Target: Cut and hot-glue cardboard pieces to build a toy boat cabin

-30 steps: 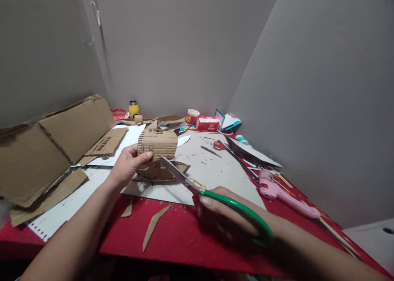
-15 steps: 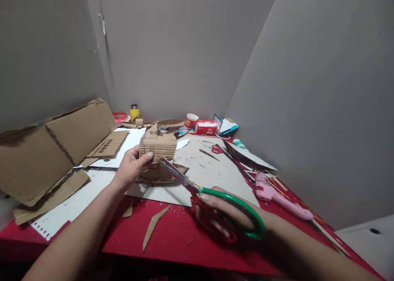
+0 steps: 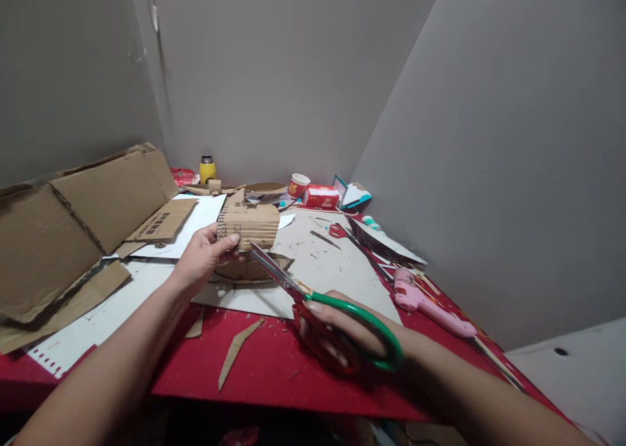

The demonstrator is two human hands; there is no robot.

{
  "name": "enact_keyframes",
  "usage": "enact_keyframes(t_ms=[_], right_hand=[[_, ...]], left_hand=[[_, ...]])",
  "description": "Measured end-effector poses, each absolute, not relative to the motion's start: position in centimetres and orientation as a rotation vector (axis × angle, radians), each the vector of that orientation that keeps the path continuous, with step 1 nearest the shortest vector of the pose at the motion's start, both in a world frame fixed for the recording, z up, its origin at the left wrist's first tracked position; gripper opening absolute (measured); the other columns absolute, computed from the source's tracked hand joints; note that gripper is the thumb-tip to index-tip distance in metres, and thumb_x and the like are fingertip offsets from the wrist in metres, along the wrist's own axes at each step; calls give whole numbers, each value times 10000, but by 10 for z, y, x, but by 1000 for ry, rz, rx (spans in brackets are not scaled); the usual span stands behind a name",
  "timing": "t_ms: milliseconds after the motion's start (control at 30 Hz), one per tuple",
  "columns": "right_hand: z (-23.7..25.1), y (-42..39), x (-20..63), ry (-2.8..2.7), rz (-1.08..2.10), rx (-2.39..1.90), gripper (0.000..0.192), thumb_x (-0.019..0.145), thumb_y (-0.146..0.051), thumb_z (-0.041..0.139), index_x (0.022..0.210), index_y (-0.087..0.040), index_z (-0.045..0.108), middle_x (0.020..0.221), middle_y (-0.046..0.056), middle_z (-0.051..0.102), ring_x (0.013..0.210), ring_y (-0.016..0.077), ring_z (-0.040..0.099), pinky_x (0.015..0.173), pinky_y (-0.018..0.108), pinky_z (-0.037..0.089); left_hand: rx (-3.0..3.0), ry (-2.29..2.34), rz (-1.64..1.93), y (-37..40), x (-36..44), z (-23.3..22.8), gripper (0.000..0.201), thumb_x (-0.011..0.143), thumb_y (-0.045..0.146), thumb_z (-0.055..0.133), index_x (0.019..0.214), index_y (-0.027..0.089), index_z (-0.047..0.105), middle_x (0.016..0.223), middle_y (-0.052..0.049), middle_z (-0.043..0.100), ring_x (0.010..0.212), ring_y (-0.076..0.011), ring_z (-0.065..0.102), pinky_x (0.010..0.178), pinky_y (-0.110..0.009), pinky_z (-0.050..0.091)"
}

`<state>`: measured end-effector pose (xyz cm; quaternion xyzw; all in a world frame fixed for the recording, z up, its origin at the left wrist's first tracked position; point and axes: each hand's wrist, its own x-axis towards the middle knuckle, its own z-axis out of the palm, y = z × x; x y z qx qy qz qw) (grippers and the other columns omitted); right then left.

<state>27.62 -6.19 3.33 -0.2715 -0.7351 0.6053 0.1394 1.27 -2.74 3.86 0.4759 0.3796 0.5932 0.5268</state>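
My left hand (image 3: 203, 253) pinches the left edge of a curved piece of corrugated cardboard (image 3: 257, 226) with dark print on it, thumb in front. In my right hand (image 3: 345, 325) is a large pair of scissors (image 3: 275, 270) with one green and one red handle. The blades are parted, and their tips reach the lower edge of the cardboard piece; I cannot tell whether they touch it. Below the held piece, a rounded cardboard shape (image 3: 244, 268) lies on the grey-white board (image 3: 337, 270).
Folded cardboard (image 3: 115, 211) leans at the left. A pink glue gun (image 3: 435, 309) and small red-handled scissors (image 3: 337, 231) lie to the right. Behind stand a yellow bottle (image 3: 207, 170), a paper cup (image 3: 298, 185) and a red tissue pack (image 3: 321, 197). A cardboard offcut (image 3: 237, 353) lies in front.
The whole view has shifted slightly, so things sit a little further left and higher. My hands keep their grips on the cardboard piece and the scissors, with little other movement.
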Motion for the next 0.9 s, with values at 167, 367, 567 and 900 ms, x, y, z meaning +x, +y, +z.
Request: enact_keyframes(t_ms=[167,367,567,900], right_hand=[[28,-61,275,-2109,1712,-790,613,980,-595,300,690,-137,585,433,-24,471,385,94,449,408,204,344],[22,-62,274,-2093,1687,-823,570,978,-593,310,754,-141,575,457,-25,484,387,95,457,394,199,343],[24,-64,274,-2054,1743,-870,554,955,-631,335,833,-146,572,487,-35,475,395,88,442,398,196,336],[19,-60,277,-1971,1753,-879,581,926,-644,384,795,-125,610,426,-32,468,347,94,447,355,189,331]], left_hand=[[1110,897,1393,-28,14,38,346,611,287,852,889,132,715,828,-45,722,588,-127,613,570,-271,576],[1038,877,1379,-29,19,35,372,578,273,871,874,117,708,791,-36,709,563,-122,601,558,-285,578],[953,880,1404,-29,24,31,321,576,273,872,773,116,674,681,-8,670,548,-118,601,568,-285,579],[936,847,1327,-32,21,39,378,560,236,888,835,108,664,714,-1,659,542,-103,589,550,-280,592]])
